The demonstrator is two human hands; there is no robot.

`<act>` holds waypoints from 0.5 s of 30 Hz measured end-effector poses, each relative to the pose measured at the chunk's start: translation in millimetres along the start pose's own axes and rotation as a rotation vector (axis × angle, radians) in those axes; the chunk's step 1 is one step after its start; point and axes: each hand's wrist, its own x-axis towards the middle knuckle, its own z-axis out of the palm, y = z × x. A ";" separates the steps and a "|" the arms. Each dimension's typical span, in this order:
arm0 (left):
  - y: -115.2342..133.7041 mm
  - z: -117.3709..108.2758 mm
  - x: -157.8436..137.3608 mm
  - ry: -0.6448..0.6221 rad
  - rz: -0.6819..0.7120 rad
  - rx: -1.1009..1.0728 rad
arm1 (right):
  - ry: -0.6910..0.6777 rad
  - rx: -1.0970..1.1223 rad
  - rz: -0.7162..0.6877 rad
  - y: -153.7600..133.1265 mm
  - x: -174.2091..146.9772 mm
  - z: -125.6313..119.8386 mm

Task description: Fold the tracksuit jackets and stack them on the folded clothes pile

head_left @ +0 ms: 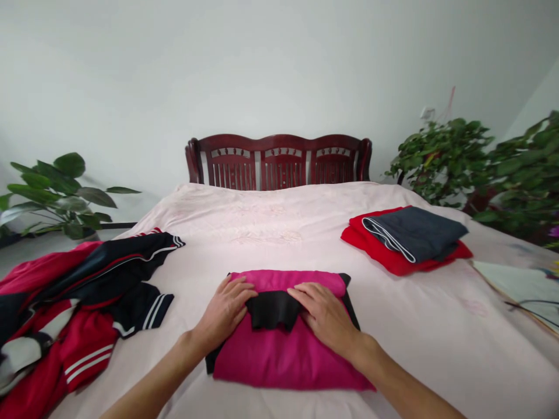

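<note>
A magenta garment with black trim (288, 361) lies folded into a rough rectangle in front of me. Its black collar (274, 310) shows at the middle of the upper part, and black fabric peeks out along both sides. My left hand (226, 307) rests at the collar's left end, palm down, with fingers stretched over the cloth. On the opposite end, my right hand (325, 314) lies the same way, its fingertips touching the collar's edge. Both thumbs are largely hidden under the hands.
Loose navy and red clothes (87, 291) with white stripes are heaped at left. Dark grey folded clothing (419, 233) sits on red folded clothing (375, 247) at right. A pale bedspread (437, 349) lies beneath. Beyond stands a wooden bench back (282, 163); plants (449, 154) flank the bed.
</note>
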 end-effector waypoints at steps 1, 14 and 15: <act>3.3 1.4 1.8 0.014 -0.005 -0.034 | -0.002 0.008 0.005 -1.1 3.5 3.3; 26.3 -0.5 -6.6 -0.036 -0.172 -0.494 | -0.012 0.328 0.068 8.2 -15.4 -0.4; 27.7 -3.0 2.6 -0.028 -0.183 -0.480 | 0.027 0.368 0.099 8.8 -9.6 -1.7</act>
